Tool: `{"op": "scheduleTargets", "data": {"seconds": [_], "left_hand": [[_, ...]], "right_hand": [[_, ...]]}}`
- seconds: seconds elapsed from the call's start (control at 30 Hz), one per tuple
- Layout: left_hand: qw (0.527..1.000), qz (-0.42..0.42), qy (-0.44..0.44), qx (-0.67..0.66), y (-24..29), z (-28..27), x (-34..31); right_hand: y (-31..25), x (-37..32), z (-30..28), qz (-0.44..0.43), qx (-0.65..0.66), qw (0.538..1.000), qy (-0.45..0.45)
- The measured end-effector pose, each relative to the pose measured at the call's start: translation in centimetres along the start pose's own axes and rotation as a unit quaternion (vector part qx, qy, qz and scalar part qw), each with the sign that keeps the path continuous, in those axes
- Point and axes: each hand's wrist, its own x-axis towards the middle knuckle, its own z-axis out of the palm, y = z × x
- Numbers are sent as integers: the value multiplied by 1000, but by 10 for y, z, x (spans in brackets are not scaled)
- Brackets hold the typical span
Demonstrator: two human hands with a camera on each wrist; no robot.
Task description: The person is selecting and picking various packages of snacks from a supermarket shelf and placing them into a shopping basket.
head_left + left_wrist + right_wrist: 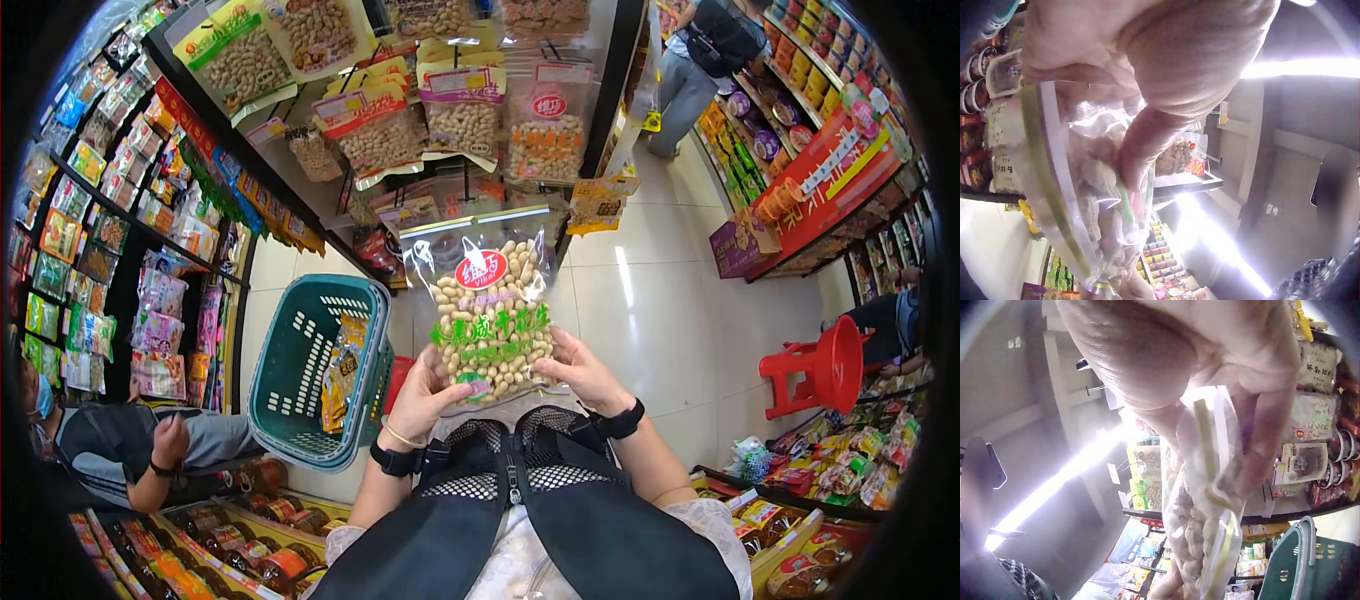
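Observation:
A clear bag of unshelled peanuts [492,310], with a red oval label and green lettering, is held up in front of the chest, its printed face toward the head camera. My left hand [418,402] grips its lower left corner, thumb on the near face. On the opposite side my right hand [592,374] pinches the lower right edge. The left wrist view shows the left thumb [1144,147] pressing the plastic over the peanuts. In the right wrist view the bag's edge [1210,450] runs between thumb and fingers.
Left of the bag is a green shopping basket [275,365] holding yellow packets [345,370]. Ahead stands a rack with hanging peanut bags [462,110]. A red stool [838,365] stands at right. One person [120,450] is at left, another [690,60] farther up the aisle.

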Motion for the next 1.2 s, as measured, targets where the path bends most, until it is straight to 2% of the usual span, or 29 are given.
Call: {"op": "scheduleTargets", "data": {"seconds": [0.03,0.1,0.17,0.23,0.37,0.6,0.67,0.87,1.2], "left_hand": [[1000,-2,3,-4,-5,0,1],[998,61,2,0,-10,3,4],[998,55,5,-8,-9,1,7],[999,44,3,-30,-7,-2,11],[997,73,3,-15,-9,-2,9],[999,40,12,-14,-3,1,15],[999,30,-1,-21,-3,1,17],[999,36,-11,-10,-9,-3,19],[999,33,-1,-11,-8,-2,15]], "right_hand": [[-1,-1,0,5,-1,1000,-1],[-3,0,-1,-10,-4,1000,-7],[0,5,-6,2,0,1000,-10],[-4,10,-4,-31,-6,999,8],[-7,10,-7,-2,-3,1000,-2],[-10,16,-12,-25,-8,1000,15],[-14,14,-12,-14,9,999,50],[-7,20,-22,-25,41,998,31],[-11,23,-22,-11,11,1000,17]]}}
